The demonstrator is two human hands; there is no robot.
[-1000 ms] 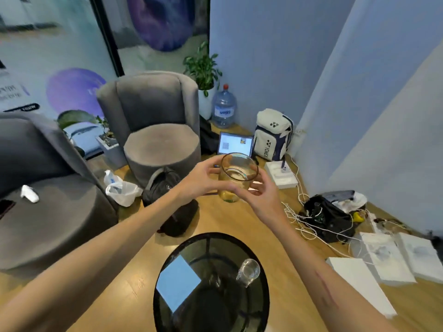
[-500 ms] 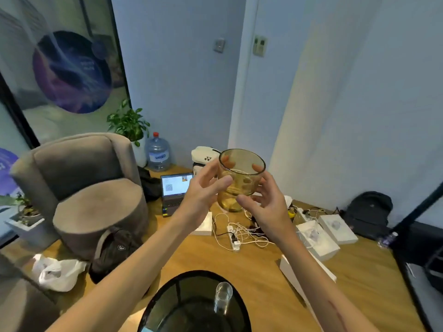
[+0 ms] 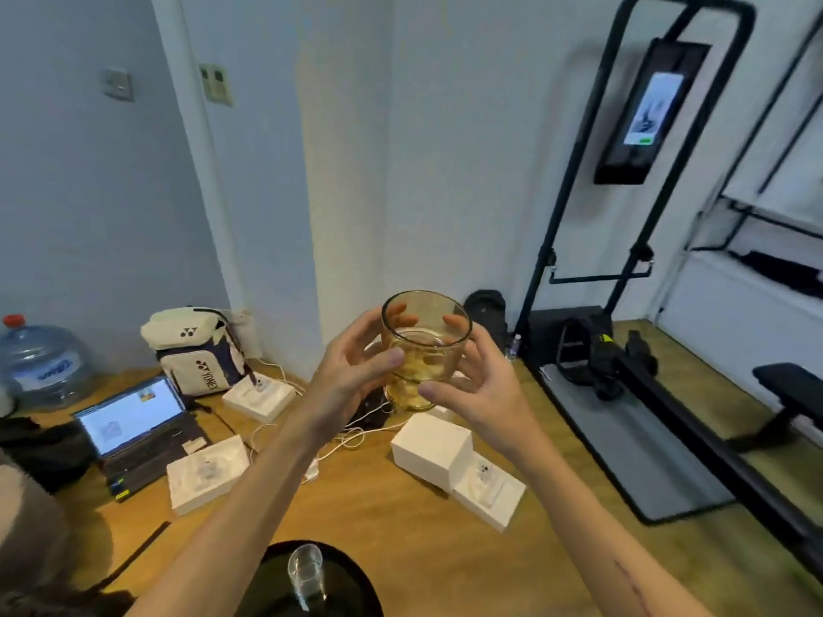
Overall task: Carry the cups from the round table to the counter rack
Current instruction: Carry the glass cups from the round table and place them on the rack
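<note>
Head view shows our left hand (image 3: 352, 371) and right hand (image 3: 485, 394) clasping the amber cup (image 3: 423, 349) aloft, counter rack unseen, one clear cup (image 3: 306, 572) left on the table (image 3: 356, 590) at 6 o'clock.

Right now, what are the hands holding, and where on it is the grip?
The amber glass cup, held upright between both hands: left hand and right hand press its side wall from opposite sides, fingertips wrapped round the far side.
</note>
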